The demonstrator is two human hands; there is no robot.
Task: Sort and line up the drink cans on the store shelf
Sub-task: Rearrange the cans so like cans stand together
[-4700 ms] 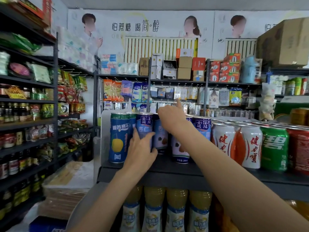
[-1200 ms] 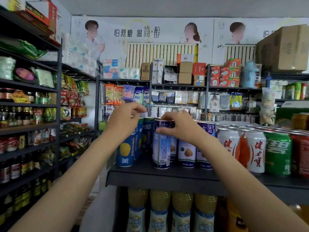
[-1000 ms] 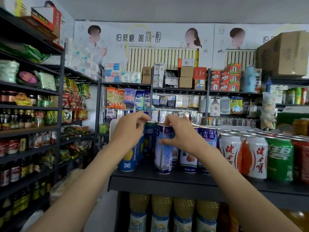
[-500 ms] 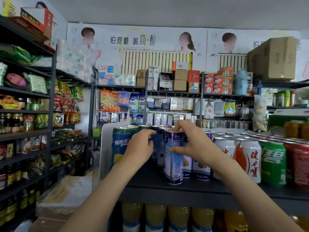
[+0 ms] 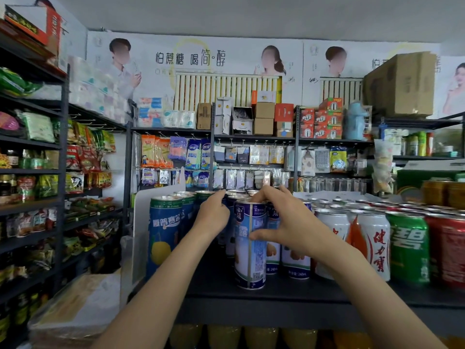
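Observation:
Tall drink cans stand in rows on a dark shelf (image 5: 276, 294). My right hand (image 5: 281, 222) grips a blue-and-white can (image 5: 249, 263) that stands in front of its row, thumb on the label and fingers over the rim. My left hand (image 5: 214, 216) curls round the top of a dark blue can (image 5: 229, 238) just left of it, which is mostly hidden by the hand. Blue lemon cans (image 5: 164, 235) stand at the far left. Matching blue-and-white cans (image 5: 294, 263) sit behind my right wrist.
White-and-red cans (image 5: 370, 245), a green can (image 5: 407, 248) and red cans (image 5: 453, 250) fill the shelf to the right. A white divider panel (image 5: 141, 222) closes its left end. Yellow bottles (image 5: 261, 336) stand on the shelf below. An aisle with stocked racks (image 5: 30, 202) lies left.
My left hand has shifted right from the lemon cans to the dark blue can. The blue-and-white can in my right hand has come forward out of its row.

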